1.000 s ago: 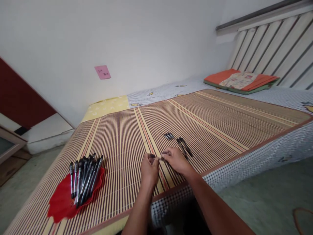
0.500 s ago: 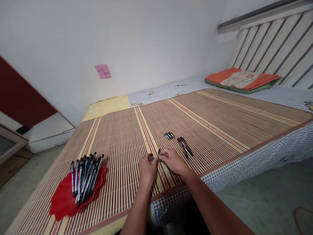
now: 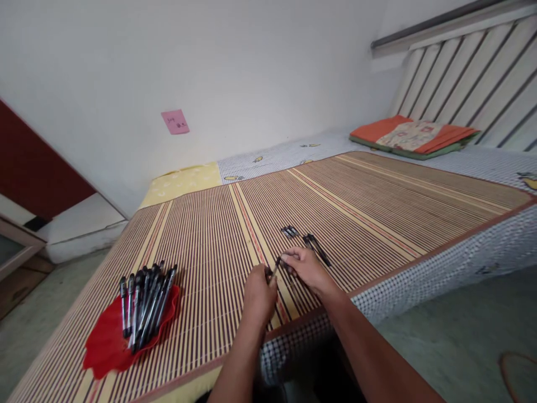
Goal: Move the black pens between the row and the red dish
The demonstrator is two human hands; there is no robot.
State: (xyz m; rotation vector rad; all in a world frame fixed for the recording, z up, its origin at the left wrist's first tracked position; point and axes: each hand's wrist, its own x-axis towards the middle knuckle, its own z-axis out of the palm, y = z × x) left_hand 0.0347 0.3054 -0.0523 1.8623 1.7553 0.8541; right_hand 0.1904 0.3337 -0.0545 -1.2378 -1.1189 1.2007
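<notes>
Left hand [image 3: 259, 291] curled, fingertips gripping a slim dark pen [image 3: 274, 270] above the striped bamboo mat [image 3: 210, 235]. Right hand [image 3: 306, 267] pinches the pen's upper end. Pen tilted, held between both hands. On the mat just beyond the right hand: loose dark pens [image 3: 316, 248] and small dark caps [image 3: 290, 231]. Far left on the mat: red plate [image 3: 104, 347] heaped with black pens [image 3: 145, 302].

Single head-worn view, no second one to overlap. Looks forward and down from the near edge of the bed [image 3: 419, 291], close above both hands. Tilted: mat [image 3: 335, 201] runs far right to the headboard [image 3: 470, 78], wall [image 3: 210, 67] far, floor [image 3: 453, 336] near right.
</notes>
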